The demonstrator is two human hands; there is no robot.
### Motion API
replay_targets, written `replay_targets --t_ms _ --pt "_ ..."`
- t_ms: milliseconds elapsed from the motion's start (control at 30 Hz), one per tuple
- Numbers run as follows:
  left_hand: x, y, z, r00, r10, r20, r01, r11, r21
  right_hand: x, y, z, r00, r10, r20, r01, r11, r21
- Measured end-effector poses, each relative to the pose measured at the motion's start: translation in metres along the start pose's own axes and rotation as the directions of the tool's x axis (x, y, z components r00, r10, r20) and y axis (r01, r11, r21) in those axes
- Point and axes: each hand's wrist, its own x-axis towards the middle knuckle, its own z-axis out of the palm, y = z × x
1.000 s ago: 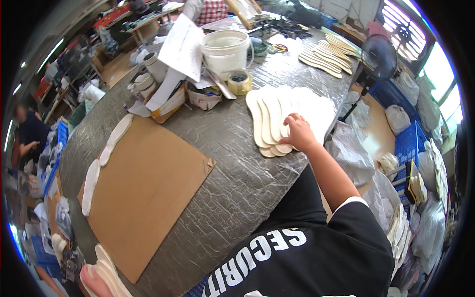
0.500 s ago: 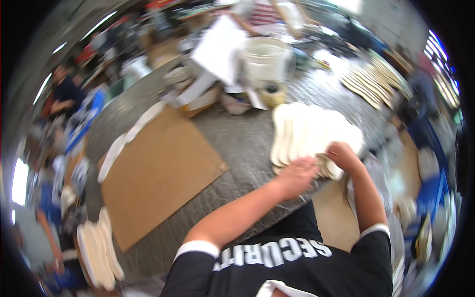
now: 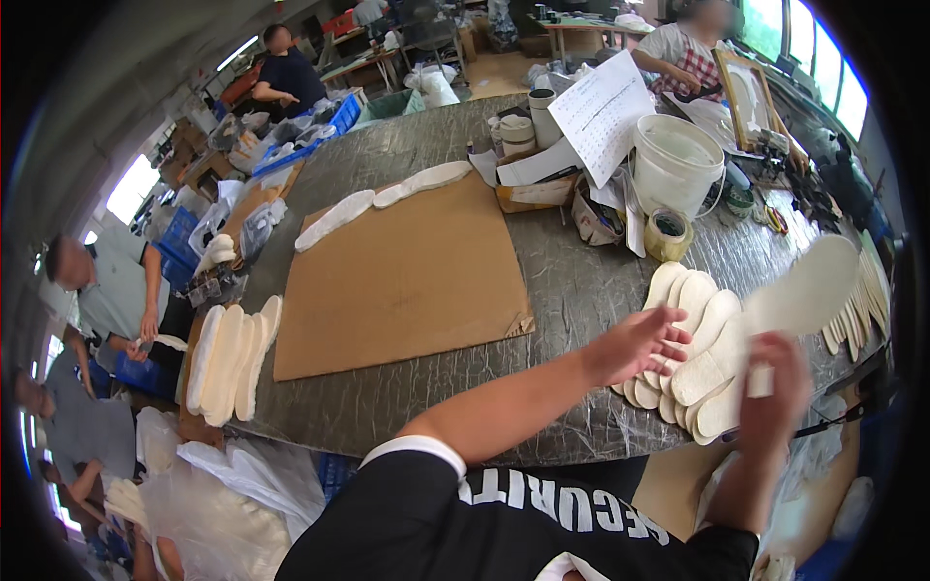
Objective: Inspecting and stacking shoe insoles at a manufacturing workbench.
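Note:
At the right of the table lies a fanned pile of cream-white shoe insoles [image 3: 705, 376]. My right hand [image 3: 775, 392], blurred by motion, grips one insole [image 3: 812, 283] by its near end and holds it raised over the pile's right side. Over the pile's left edge hovers my left hand [image 3: 641, 347], its fingers spread and holding nothing; whether it touches the insoles I cannot tell. Two white insoles [image 3: 423, 184] lie end to end along the far edge of a brown cardboard sheet [image 3: 402, 281].
A white bucket [image 3: 675, 167], a tape roll [image 3: 668, 232] and a box with papers [image 3: 535, 192] stand behind the pile. More insoles lie at the left edge [image 3: 232, 363] and far right [image 3: 852, 308]. Other people work across the table and at left.
Both hands were together on the insole pile. Now the right hand has lifted an insole away, and the left hand's fingers have spread. The head view has shifted and tilted.

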Motion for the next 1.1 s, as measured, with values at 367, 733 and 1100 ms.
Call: replay_targets --t_ms 367,733,1100 --pt "-0.272 0.071 -0.049 0.939 -0.248 -0.237 0.263 0.964 0.036 -0.045 -0.157 0.130 0.740 -0.452 0.498 -0.027 0.720 0.693" --pt "-0.271 0.193 -0.185 0.634 0.541 -0.553 0.669 -0.025 0.743 -0.096 -0.099 0.210 0.873 0.134 0.469 -0.398 0.751 0.527" --pt "-0.162 0.326 -0.431 -0.236 0.326 -0.915 -0.107 0.927 0.358 -0.087 -0.098 0.208 0.828 0.217 0.518 -0.512 0.670 0.537"
